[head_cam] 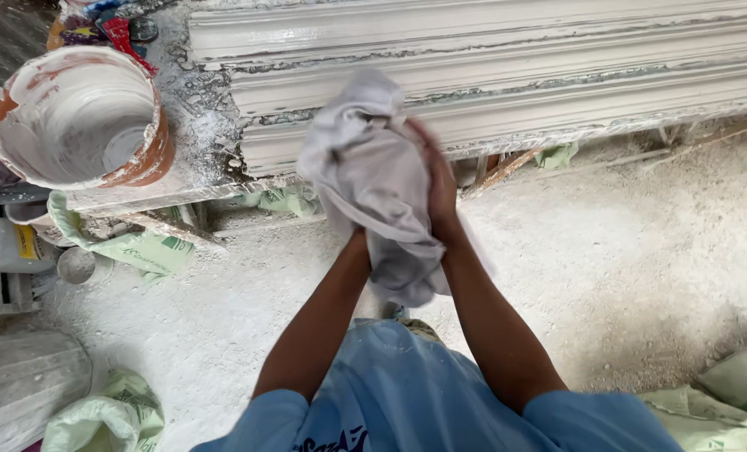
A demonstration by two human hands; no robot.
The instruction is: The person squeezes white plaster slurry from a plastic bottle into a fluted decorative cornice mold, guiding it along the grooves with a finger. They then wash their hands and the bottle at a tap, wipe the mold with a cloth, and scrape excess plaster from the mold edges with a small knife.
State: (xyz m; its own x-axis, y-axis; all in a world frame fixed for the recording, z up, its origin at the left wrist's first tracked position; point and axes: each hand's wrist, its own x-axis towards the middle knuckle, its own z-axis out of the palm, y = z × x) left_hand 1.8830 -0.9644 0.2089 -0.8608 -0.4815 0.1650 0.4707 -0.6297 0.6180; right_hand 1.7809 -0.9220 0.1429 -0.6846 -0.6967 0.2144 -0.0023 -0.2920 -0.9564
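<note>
Cloth: crumpled pale grey fabric rag (373, 184), held up btwn both hands, in front of the long white ribbed plaster moulding (507, 75).
R hand (436, 180): palm pressed flat vs rag's right side, fingers up.
L hand (353, 226): wrapped in rag, mostly hidden; can't tell grip.
Bucket: round orange plaster-coated bucket (81, 117), on surface (189, 100), upper left, well apart.
Floor (624, 268): white dust.

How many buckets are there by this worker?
1: a plaster-caked orange bucket stands on the bench's left end, left of the grey cloth in both hands. Others may be out of view.
</note>
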